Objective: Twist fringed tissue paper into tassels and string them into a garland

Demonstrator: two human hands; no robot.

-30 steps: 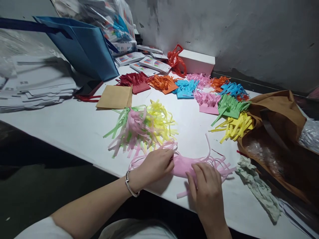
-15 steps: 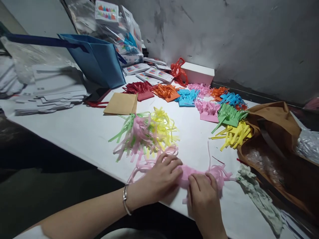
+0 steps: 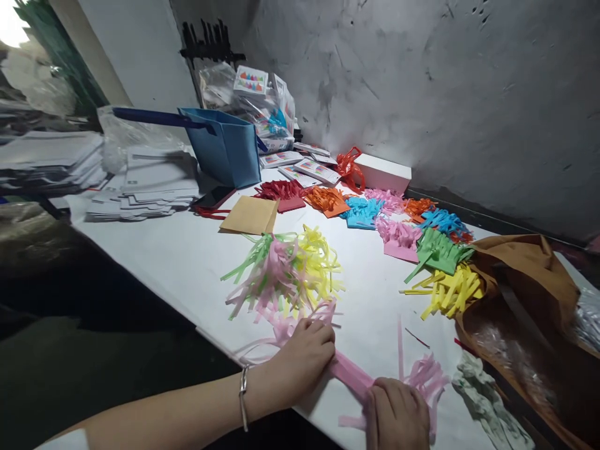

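Observation:
Both of my hands grip one pink fringed paper strip near the white table's front edge. My left hand, a bracelet on its wrist, is closed on the strip's left end, where pink fringes fan out. My right hand is closed on the right end, with more pink fringes sticking up past it. The strip's middle is twisted into a narrow band stretched between the hands. Just beyond my left hand lies a loose pile of green, pink and yellow fringed paper.
Fringed paper bundles in red, orange, blue, pink, green and yellow line the back of the table. A blue bag, tan envelope, white box, brown bag and crumpled cloth surround them. Flat white cartons are stacked at left.
The pink paper was bunched between my hands; now it is drawn out into a narrow twisted band. My right hand has moved down and right. The camera view has tilted upward.

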